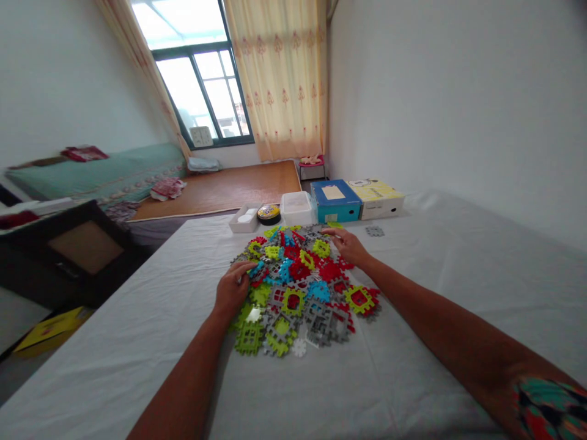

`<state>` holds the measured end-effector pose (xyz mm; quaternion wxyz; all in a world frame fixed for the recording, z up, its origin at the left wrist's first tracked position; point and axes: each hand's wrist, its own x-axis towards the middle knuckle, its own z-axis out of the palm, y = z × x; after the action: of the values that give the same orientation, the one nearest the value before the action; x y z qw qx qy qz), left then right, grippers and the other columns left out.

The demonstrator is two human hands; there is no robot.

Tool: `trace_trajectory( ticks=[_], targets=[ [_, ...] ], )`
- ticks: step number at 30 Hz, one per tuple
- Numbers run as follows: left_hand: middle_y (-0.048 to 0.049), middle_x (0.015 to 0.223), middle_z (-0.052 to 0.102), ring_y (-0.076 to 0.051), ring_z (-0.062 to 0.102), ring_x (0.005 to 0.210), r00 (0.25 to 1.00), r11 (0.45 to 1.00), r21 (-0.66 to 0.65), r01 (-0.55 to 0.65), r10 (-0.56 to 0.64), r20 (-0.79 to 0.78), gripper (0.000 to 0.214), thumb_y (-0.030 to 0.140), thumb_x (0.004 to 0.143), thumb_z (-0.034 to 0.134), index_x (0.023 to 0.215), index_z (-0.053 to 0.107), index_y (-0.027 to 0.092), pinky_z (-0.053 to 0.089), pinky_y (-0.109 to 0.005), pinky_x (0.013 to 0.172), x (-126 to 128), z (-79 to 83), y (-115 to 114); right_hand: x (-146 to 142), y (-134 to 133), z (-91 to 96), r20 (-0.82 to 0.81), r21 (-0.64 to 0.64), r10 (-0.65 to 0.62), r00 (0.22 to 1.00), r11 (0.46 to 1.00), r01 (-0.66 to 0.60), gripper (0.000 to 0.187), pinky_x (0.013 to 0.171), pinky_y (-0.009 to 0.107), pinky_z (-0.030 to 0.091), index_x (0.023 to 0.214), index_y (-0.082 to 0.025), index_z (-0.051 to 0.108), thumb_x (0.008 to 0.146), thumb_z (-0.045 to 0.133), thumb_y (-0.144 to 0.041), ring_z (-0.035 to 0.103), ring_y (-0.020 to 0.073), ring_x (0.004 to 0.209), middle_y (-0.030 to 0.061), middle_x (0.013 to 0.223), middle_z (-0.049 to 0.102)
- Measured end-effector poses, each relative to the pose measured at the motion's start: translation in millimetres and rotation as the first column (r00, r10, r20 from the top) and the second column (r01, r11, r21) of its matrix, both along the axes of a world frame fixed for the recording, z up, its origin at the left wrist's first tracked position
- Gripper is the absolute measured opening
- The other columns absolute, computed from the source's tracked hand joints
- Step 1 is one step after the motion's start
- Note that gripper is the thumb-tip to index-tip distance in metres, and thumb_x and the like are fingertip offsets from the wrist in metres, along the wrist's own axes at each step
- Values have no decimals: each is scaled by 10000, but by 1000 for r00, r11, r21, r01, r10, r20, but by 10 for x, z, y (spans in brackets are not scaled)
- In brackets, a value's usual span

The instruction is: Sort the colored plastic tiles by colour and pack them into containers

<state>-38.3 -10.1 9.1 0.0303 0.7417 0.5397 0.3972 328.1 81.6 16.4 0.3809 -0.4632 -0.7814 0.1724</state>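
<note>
A heap of interlocking plastic building tiles point(293, 301), in green, red, blue and grey with notched edges, is spread on the white-covered table point(151, 305). At the heap's left side, my left hand point(233, 288) is closed, its fingertips on a blue tile point(257, 269). My right hand point(351, 246) lies over the far right of the heap. Its index finger stretches out to the grey tiles near a green one; the other fingers are partly hidden. A small white gear-shaped piece point(299, 348) lies at the near edge of the heap.
Behind the heap stand a white open box point(243, 221), a round black-and-yellow tin point(268, 214), a clear plastic tub point(297, 208), a blue box point(336, 201) and a yellow-and-white box point(375, 198). One grey tile point(375, 231) lies apart at right. A wall borders the table's right.
</note>
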Motion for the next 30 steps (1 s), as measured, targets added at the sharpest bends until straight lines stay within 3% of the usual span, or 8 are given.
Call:
trace_trajectory(
  ticks=[2, 4, 9, 15, 18, 21, 25, 30],
  targets=[
    [-36, 1099, 695, -198, 641, 1035, 1000, 1000, -4, 3, -3, 0, 390, 148, 790, 425, 1032, 717, 240, 499, -384, 972, 0, -14, 7, 88, 246, 21, 102, -60, -147, 984, 986, 154, 383, 1030, 427, 421, 1256, -197, 605, 928, 410, -230, 580, 238, 1176, 94, 1279, 636],
    [-38, 1097, 694, -195, 642, 1031, 1000, 1000, -11, 9, -9, 1, 394, 146, 792, 422, 1036, 717, 236, 499, -383, 972, -1, -23, 12, 154, 473, 5, 190, -103, -195, 962, 971, 217, 396, 1047, 455, 400, 1272, -152, 591, 922, 443, -263, 563, 278, 1207, 151, 1297, 617],
    [-57, 1115, 682, -216, 613, 1072, 998, 998, -7, -56, 56, 16, 374, 182, 828, 420, 1063, 707, 228, 471, -405, 1003, -15, -9, 14, 96, 635, -133, 248, -140, -112, 962, 979, 149, 426, 1076, 451, 376, 1287, -147, 583, 922, 474, -336, 523, 277, 1263, 154, 1350, 579],
    [-119, 1214, 632, -245, 541, 1184, 984, 982, -57, -179, 180, 10, 423, 358, 917, 386, 1198, 631, 156, 396, -453, 1074, -53, -65, 72, 30, 264, -79, 141, -150, 31, 989, 989, -10, 407, 1086, 415, 384, 1290, -207, 589, 946, 411, -334, 521, 212, 1270, 79, 1365, 579],
    [-122, 1203, 641, -240, 544, 1180, 984, 981, -92, -171, 174, 27, 453, 399, 928, 356, 1175, 638, 145, 398, -443, 1070, -92, -68, 104, 163, 38, 60, -20, -188, 134, 991, 973, -136, 385, 1002, 427, 465, 1241, -220, 619, 922, 443, -345, 602, 221, 1160, 72, 1283, 637],
    [-114, 1182, 660, -229, 566, 1145, 976, 977, -89, -192, 199, 88, 479, 427, 933, 326, 1141, 657, 148, 419, -412, 1043, -163, -26, 112, 296, -129, 172, -95, -234, 144, 985, 958, -163, 342, 878, 402, 532, 1158, -204, 649, 879, 487, -316, 670, 210, 991, 75, 1161, 695],
    [-98, 1079, 706, -213, 617, 1045, 940, 953, -147, -265, 290, 181, 502, 437, 931, 305, 1085, 689, 153, 458, -360, 973, -236, -8, 101, 271, -342, 287, -57, -262, 135, 989, 954, -145, 270, 753, 346, 540, 1035, -180, 678, 843, 547, -316, 677, 187, 797, 63, 930, 740],
    [-85, 1063, 715, -212, 632, 1015, 945, 947, -184, -262, 290, 148, 504, 453, 927, 321, 1093, 697, 161, 471, -329, 938, -204, -67, 97, -30, -834, 510, 138, -282, 473, 870, 861, -424, 216, 727, 287, 490, 973, -194, 691, 847, 612, -350, 648, 159, 774, 33, 903, 719]
  ],
)
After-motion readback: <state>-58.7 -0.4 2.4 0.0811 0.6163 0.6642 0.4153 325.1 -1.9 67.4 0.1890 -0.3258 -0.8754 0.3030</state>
